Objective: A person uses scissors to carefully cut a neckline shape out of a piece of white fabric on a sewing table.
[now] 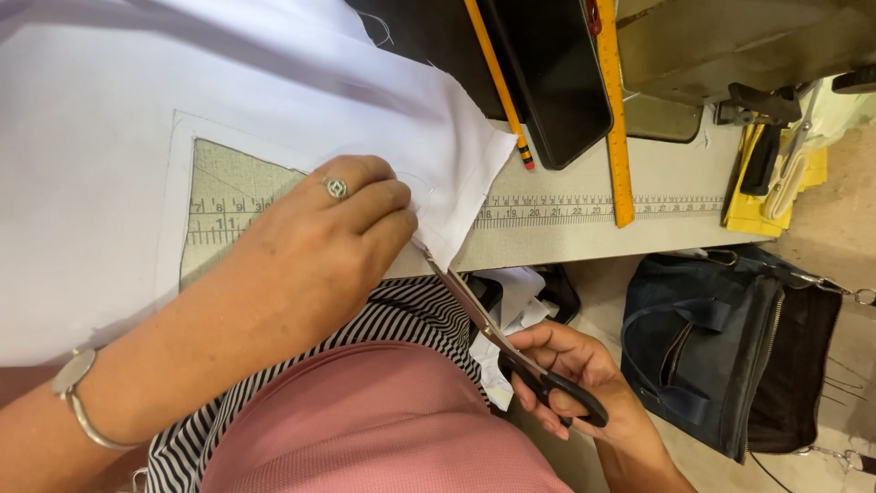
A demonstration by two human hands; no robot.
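Step in hand, as judged: trimming of the white fabric [228, 82] along its near edge. The fabric is spread over the table [675, 196], covering most of the left and far-left of the view; a rectangular window is cut in it, through which the printed ruler scale of the table surface is seen.

Left hand [333, 228] — laid palm-down on the fabric at the table's near edge, fingers curled and pinching the cloth edge just beside the blades. A ring is worn on one finger and a bangle on the wrist.

Right hand [570, 379] — closed on the black handles of the scissors [497, 342], below the table edge and near the lap.

Scissors orientation: long axis runs diagonally, handles near-right, tips pointing far-left up to the fabric edge, where they meet the cloth right at the left fingertips. The blades appear nearly closed; the tip itself is partly hidden by cloth.

Next move, as judged: the cloth edge must be kept taut by the pinching fingers while the blades are advanced along it — fingertips lie very close to the cutting line, so care is called for.

Also noted: a yellow pencil [497, 82] and a yellow ruler [613, 119] on the far table, a dark bag [721, 356] on the floor at right.
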